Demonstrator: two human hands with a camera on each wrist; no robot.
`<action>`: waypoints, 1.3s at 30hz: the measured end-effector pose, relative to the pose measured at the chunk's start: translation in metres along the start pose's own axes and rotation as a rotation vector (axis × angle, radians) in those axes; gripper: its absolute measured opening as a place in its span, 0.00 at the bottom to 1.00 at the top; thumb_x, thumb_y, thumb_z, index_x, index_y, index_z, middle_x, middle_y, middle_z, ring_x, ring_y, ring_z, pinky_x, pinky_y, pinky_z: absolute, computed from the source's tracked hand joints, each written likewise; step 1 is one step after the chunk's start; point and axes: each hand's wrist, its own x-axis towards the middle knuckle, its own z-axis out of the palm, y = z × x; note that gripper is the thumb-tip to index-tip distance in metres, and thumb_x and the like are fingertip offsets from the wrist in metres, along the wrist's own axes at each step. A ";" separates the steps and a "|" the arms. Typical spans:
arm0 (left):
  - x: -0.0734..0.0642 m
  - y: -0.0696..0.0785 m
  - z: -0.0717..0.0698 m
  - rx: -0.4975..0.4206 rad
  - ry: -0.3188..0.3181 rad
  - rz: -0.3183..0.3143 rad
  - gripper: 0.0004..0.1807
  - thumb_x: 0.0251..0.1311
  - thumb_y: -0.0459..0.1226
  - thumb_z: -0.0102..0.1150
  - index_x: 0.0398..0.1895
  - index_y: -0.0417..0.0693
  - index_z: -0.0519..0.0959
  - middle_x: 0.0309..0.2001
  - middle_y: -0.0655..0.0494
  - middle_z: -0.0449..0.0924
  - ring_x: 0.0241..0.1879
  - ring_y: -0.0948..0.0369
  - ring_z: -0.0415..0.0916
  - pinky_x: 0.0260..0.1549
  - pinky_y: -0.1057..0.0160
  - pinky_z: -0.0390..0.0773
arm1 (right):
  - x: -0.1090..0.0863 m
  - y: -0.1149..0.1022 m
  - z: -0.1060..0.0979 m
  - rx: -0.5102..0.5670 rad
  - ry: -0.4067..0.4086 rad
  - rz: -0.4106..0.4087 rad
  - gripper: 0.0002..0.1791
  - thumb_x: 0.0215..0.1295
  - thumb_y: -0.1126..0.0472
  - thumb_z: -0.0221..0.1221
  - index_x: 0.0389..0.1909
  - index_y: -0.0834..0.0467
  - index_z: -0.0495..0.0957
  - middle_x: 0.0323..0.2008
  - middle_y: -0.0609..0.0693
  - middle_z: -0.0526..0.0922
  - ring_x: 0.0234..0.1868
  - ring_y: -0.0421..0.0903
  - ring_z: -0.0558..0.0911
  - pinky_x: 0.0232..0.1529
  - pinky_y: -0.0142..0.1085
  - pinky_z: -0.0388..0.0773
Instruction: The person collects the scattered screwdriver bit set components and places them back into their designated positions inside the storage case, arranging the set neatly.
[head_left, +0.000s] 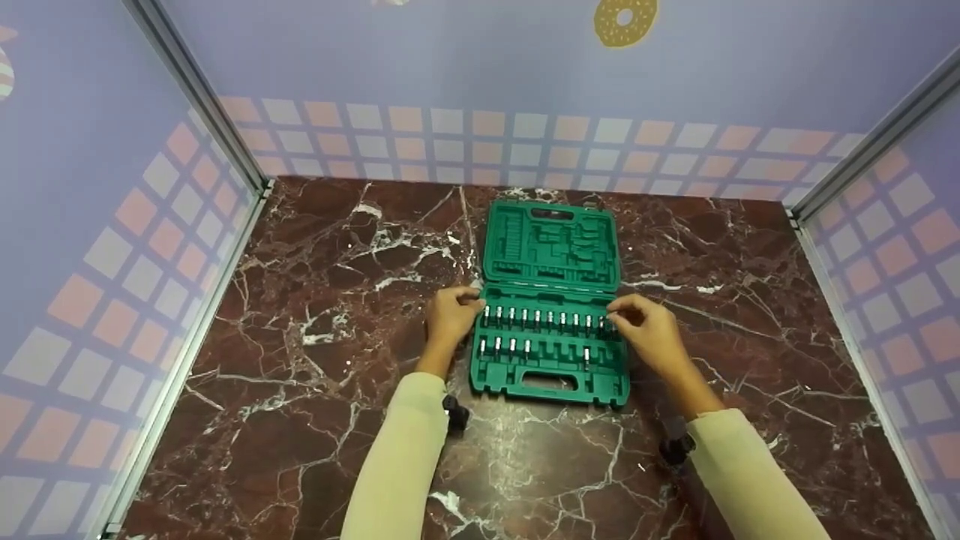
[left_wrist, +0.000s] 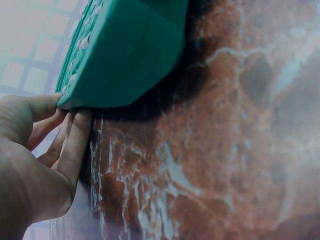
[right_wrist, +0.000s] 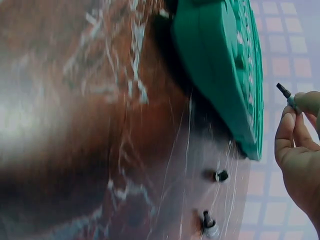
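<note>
An open green tool case [head_left: 550, 382] lies on the table, its lid [head_left: 551, 247] folded back to the far side. Two rows of silver bit sockets [head_left: 537, 321] stand in it; the nearer row has gaps between several sockets on the left and one on the right. My left hand [head_left: 452, 319] holds the case's left edge, thumb at the rim and fingers against the side. Over the right end of the farther row, my right hand [head_left: 651, 330] pinches a bit socket [right_wrist: 285, 92] with a dark tip and silver base between thumb and fingers.
Two small pieces lie on the marbled table beside the case in the right wrist view: a short dark-and-silver one [right_wrist: 221, 175] and a bit socket [right_wrist: 209, 225]. Tiled-pattern panels [head_left: 487, 142] wall the table at the back and both sides.
</note>
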 end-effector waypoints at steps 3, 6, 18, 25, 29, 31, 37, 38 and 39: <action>-0.001 0.000 0.000 -0.011 -0.011 -0.018 0.10 0.60 0.41 0.74 0.43 0.52 0.92 0.40 0.53 0.91 0.43 0.54 0.87 0.45 0.51 0.85 | -0.001 -0.006 0.007 0.027 -0.034 -0.012 0.06 0.64 0.68 0.69 0.41 0.62 0.87 0.39 0.58 0.89 0.36 0.35 0.81 0.37 0.22 0.77; -0.001 0.000 -0.001 -0.028 -0.020 -0.026 0.10 0.61 0.41 0.73 0.44 0.52 0.92 0.40 0.53 0.91 0.43 0.53 0.87 0.45 0.51 0.85 | -0.001 -0.012 0.013 0.033 -0.075 -0.021 0.06 0.64 0.66 0.71 0.41 0.61 0.87 0.40 0.57 0.90 0.36 0.36 0.82 0.37 0.23 0.78; -0.001 0.000 -0.001 -0.015 -0.010 -0.015 0.10 0.60 0.40 0.73 0.44 0.51 0.92 0.40 0.53 0.91 0.42 0.54 0.87 0.45 0.51 0.85 | -0.004 -0.032 0.033 -0.061 -0.311 -0.062 0.09 0.66 0.62 0.69 0.45 0.57 0.89 0.44 0.51 0.90 0.39 0.44 0.86 0.37 0.31 0.83; -0.001 0.001 -0.001 -0.011 -0.008 -0.016 0.10 0.59 0.40 0.74 0.43 0.51 0.92 0.40 0.53 0.91 0.42 0.54 0.87 0.46 0.51 0.84 | -0.004 -0.043 0.047 -0.101 -0.434 -0.111 0.08 0.66 0.64 0.69 0.44 0.58 0.88 0.42 0.51 0.89 0.40 0.45 0.87 0.41 0.36 0.86; -0.001 0.001 -0.002 0.001 -0.011 -0.026 0.09 0.60 0.41 0.73 0.44 0.53 0.92 0.40 0.53 0.91 0.42 0.54 0.87 0.45 0.50 0.84 | -0.004 -0.048 0.054 -0.129 -0.480 -0.151 0.07 0.65 0.65 0.69 0.43 0.61 0.86 0.41 0.53 0.89 0.42 0.47 0.88 0.44 0.39 0.88; -0.001 0.001 -0.002 0.006 -0.013 -0.032 0.10 0.61 0.41 0.73 0.44 0.53 0.92 0.40 0.54 0.91 0.42 0.54 0.87 0.45 0.50 0.84 | -0.004 -0.049 0.057 -0.156 -0.490 -0.172 0.07 0.65 0.66 0.69 0.42 0.61 0.86 0.42 0.54 0.89 0.42 0.48 0.89 0.44 0.40 0.88; 0.000 0.001 -0.002 -0.015 -0.028 -0.042 0.10 0.61 0.41 0.73 0.45 0.54 0.91 0.41 0.54 0.91 0.44 0.54 0.87 0.47 0.50 0.84 | -0.001 -0.051 0.063 -0.242 -0.487 -0.253 0.05 0.65 0.66 0.69 0.40 0.60 0.87 0.39 0.54 0.89 0.39 0.49 0.89 0.41 0.40 0.88; 0.000 0.000 -0.002 -0.016 -0.030 -0.042 0.10 0.61 0.41 0.73 0.45 0.54 0.91 0.42 0.54 0.91 0.44 0.54 0.87 0.47 0.50 0.84 | -0.001 -0.051 0.064 -0.253 -0.478 -0.269 0.04 0.64 0.66 0.70 0.39 0.60 0.87 0.39 0.54 0.89 0.38 0.48 0.89 0.41 0.39 0.88; 0.000 0.000 -0.002 -0.011 -0.029 -0.042 0.10 0.61 0.42 0.73 0.45 0.54 0.91 0.41 0.54 0.91 0.44 0.54 0.87 0.47 0.50 0.84 | -0.001 -0.051 0.065 -0.261 -0.471 -0.272 0.04 0.64 0.66 0.70 0.38 0.60 0.87 0.38 0.54 0.88 0.38 0.48 0.88 0.40 0.39 0.88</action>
